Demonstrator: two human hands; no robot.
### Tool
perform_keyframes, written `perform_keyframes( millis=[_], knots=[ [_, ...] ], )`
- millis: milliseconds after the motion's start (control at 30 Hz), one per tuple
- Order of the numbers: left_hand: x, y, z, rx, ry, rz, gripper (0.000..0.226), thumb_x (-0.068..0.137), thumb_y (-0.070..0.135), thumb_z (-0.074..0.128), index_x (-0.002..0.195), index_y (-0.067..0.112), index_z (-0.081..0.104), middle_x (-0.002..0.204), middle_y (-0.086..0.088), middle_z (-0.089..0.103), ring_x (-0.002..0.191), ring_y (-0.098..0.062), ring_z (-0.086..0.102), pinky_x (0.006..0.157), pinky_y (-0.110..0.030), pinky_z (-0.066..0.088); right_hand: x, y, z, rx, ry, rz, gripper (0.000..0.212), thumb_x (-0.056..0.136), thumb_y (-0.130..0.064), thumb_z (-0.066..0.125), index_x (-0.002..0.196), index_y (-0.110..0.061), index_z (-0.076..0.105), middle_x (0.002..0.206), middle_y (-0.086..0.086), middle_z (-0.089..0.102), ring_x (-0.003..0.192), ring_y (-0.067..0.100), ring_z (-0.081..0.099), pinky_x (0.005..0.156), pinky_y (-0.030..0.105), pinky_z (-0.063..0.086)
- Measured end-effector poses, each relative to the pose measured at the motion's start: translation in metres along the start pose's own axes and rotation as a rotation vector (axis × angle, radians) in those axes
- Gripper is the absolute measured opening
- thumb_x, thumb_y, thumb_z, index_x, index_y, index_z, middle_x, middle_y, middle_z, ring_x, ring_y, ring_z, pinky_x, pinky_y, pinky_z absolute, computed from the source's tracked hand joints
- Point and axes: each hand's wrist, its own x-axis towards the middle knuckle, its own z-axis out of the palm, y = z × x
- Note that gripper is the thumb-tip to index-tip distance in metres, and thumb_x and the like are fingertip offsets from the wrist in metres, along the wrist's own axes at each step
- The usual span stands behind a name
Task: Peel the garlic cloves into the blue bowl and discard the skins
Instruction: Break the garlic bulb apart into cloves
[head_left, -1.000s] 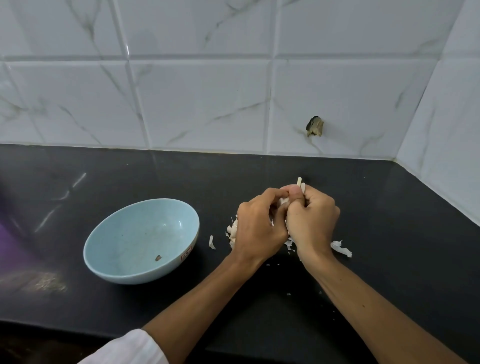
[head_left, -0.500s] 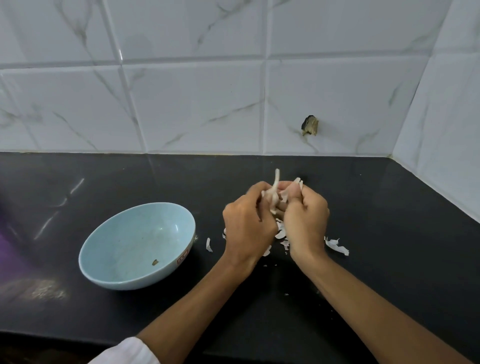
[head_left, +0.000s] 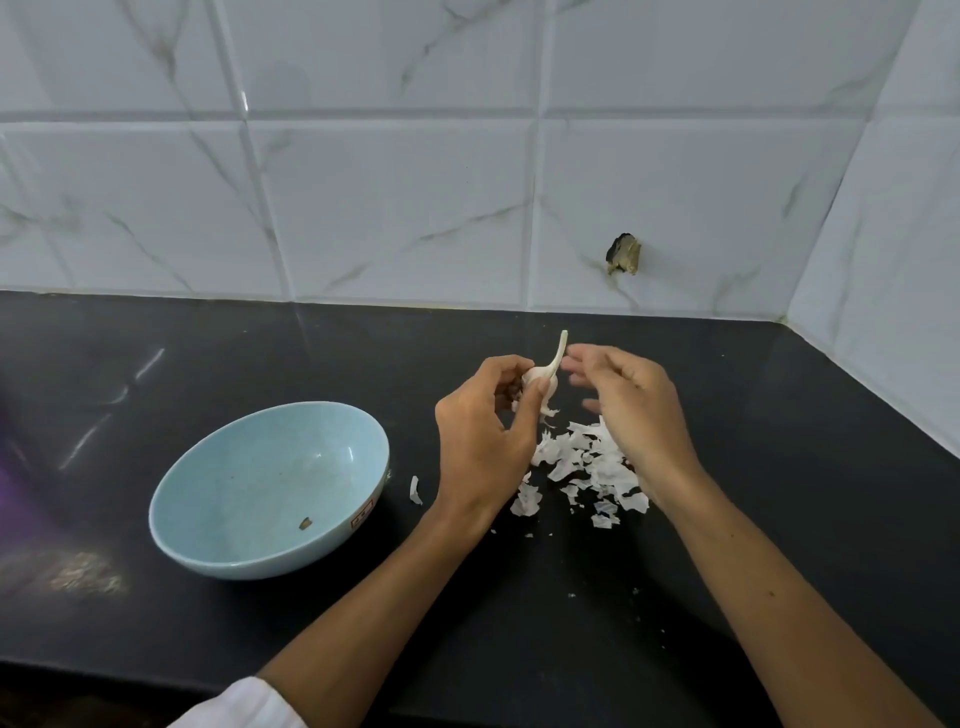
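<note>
One small red-and-white sticker (head_left: 362, 516) stands on the outer wall of the blue bowl (head_left: 260, 467); its print is too small to read.

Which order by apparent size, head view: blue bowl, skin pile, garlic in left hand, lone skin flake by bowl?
1. blue bowl
2. skin pile, partly behind the right hand
3. garlic, partly covered by the left hand
4. lone skin flake

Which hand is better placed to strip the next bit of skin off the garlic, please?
Probably the right: the right hand hangs open beside the garlic, which the left hand grips, and the skins lie under it.
</note>
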Motion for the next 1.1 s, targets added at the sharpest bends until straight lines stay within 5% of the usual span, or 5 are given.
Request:
perform_keyframes(
  millis=[300,500,767,967,1100],
  knots=[
    [0.002,-0.001,0.0,-0.15,-0.076,-0.139,0.012,0.097,0.018,0.071,0.107,0.012,0.069,0.096,0.005,0.075,0.089,-0.011,0.074,0.077,-0.029,0.061,-0.005,0.001,0.007,0.093,-0.242,-0.129,0.027,0.089,-0.041,0.073,0.112,-0.027,0.077,0.1,-0.007,0.078,0.093,0.012,0.074,0.087,0.038,0.061],
    [0.001,0.002,-0.003,-0.403,-0.108,-0.346,0.022,0.095,0.029,0.06,0.098,0.01,0.071,0.088,-0.007,0.076,0.088,-0.025,0.076,0.084,-0.048,0.062,-0.001,0.013,0.008,-0.114,-0.066,-0.369,0.019,0.089,-0.027,0.076,0.107,-0.025,0.08,0.091,-0.015,0.078,0.084,-0.003,0.071,0.079,0.013,0.054],
    [-0.002,-0.003,0.003,-0.344,0.025,-0.37,0.052,0.095,0.046,0.067,0.073,0.001,0.051,0.073,-0.025,0.065,0.078,-0.05,0.065,0.07,-0.059,0.061,-0.005,0.027,0.038,-0.437,0.334,-0.773,0.03,0.094,-0.012,0.046,0.079,-0.008,0.071,0.076,-0.007,0.071,0.073,0.02,0.06,0.065,0.027,0.05],
    [-0.013,0.01,0.008,-0.21,0.08,-0.217,0.043,0.101,0.021,0.065,0.067,0.005,0.044,0.055,-0.007,0.045,0.05,-0.011,0.039,0.042,-0.037,0.035,-0.002,0.031,0.044,-0.438,0.495,-0.753,0.014,0.086,-0.008,0.062,0.072,-0.007,0.066,0.064,-0.002,0.063,0.062,0.013,0.048,0.056,0.02,0.037],
    [-0.013,0.009,0.01,-0.173,0.051,-0.206,0.04,0.101,0.021,0.065,0.069,0.004,0.048,0.058,-0.013,0.052,0.05,-0.015,0.043,0.042,-0.041,0.039,0.001,0.03,0.041,-0.325,0.402,-0.623,0.019,0.092,-0.015,0.055,0.085,-0.007,0.07,0.074,-0.002,0.068,0.066,0.015,0.058,0.06,0.019,0.039]
  ],
)
